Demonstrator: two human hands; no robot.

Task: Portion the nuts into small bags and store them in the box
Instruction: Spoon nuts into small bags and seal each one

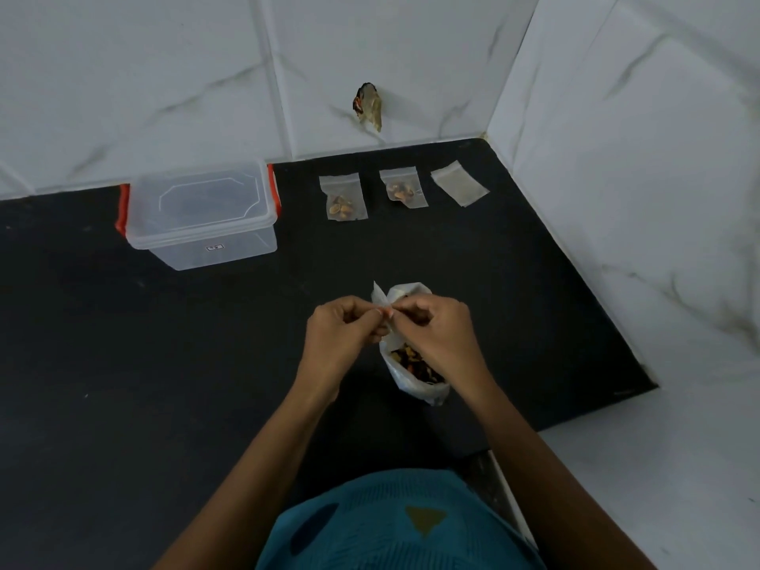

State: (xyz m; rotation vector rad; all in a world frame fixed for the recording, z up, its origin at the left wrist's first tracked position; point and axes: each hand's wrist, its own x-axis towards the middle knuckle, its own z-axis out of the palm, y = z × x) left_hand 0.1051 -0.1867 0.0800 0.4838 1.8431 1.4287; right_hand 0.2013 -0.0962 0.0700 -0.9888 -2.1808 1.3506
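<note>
Item: small bag (379, 295) — its edge pinched between my left hand (344, 327) and right hand (436, 329), fingertips meeting. Nut sack (416, 378) lies directly below, its long axis running towards the counter's (164, 364) near-right edge, right hand nearer. Box (201, 213) — far-left edge, lidded.

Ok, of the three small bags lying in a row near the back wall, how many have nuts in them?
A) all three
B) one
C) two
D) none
C: nuts show through the left bag and the middle bag, while the right bag lies flat and looks empty.
</note>
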